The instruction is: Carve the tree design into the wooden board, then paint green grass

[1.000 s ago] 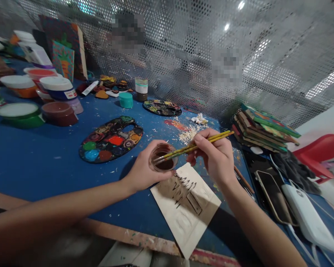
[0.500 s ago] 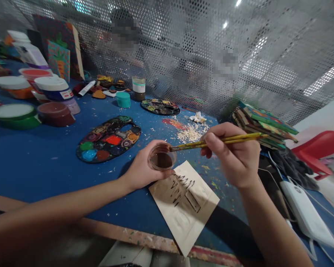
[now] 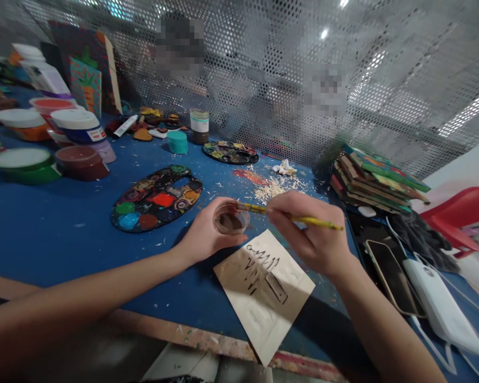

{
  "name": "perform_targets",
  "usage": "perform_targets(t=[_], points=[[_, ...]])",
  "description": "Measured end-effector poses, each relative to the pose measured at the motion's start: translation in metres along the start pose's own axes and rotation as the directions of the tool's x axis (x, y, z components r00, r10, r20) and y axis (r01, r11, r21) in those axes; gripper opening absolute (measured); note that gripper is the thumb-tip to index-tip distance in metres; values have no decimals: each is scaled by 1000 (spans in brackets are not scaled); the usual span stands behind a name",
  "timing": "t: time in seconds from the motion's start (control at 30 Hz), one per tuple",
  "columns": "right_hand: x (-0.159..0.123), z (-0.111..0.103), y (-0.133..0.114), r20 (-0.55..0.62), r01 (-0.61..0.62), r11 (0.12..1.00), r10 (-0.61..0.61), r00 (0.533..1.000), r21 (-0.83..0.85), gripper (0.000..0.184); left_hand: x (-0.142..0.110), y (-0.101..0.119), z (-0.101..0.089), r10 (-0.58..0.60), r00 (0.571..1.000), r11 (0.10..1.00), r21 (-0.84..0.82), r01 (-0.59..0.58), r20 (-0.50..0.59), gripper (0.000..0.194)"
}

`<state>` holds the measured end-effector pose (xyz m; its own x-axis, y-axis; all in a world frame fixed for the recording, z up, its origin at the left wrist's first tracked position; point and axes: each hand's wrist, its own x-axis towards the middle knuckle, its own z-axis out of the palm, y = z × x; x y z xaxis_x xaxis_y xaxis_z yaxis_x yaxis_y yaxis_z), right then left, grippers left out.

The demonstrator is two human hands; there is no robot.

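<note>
My left hand is wrapped round a small clear cup of dark brownish liquid, tilted toward me. Between the fingers of my right hand is a yellow-handled paintbrush, its bristle end at the cup's rim and its tail pointing right. Below the cup lies a tan sheet of paper with dark zigzag strokes and a small rectangle drawn on it. Left of my left hand rests a black paint palette with red, blue, green and brown paint.
Several paint tubs and a white bottle crowd the left. Behind stand a second palette, a teal pot and wood shavings. At right are stacked boards, a phone and a white power bank with cables.
My right hand has shifted left and turned, and the brush's tail now points slightly downward. The brush tip has moved left along the cup's rim. The phone is now uncovered.
</note>
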<state>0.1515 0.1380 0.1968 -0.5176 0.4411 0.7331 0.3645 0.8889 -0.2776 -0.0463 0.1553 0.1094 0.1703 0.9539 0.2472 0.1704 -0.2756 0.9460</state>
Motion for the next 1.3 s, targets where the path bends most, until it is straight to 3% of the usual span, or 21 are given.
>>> perform_targets(t=[0.1,0.17,0.4,0.5,0.7,0.8,0.87,1.07,1.3], points=[[-1,3,9,-1,-191,968,194,981,164,10,0,1,0,-11,1000,1000,23,11,6,65],[-2,4,14,30,-254,931,255,966,264,10,-1,3,0,-19,1000,999,30,19,7,64],[-1,2,16,147,-391,858,362,920,333,7,1,3,1,-22,1000,1000,20,21,17,63],[-1,-2,18,197,-445,813,400,895,376,18,3,2,2,-25,1000,1000,4,25,14,64],[-1,-14,19,294,-463,773,364,884,434,29,7,1,3,-44,999,999,-17,44,-9,63],[1,-20,16,223,-452,768,393,892,454,20,8,1,3,-51,999,998,-28,50,-7,61],[3,-24,15,160,-442,761,419,894,474,24,8,1,3,-47,999,999,-25,47,-9,62],[4,-32,16,-142,-402,833,482,865,380,33,9,-2,3,-26,999,1000,-3,26,-24,62],[2,-35,17,-211,-355,868,442,872,347,31,10,-5,3,-11,1000,1000,24,11,-26,64]])
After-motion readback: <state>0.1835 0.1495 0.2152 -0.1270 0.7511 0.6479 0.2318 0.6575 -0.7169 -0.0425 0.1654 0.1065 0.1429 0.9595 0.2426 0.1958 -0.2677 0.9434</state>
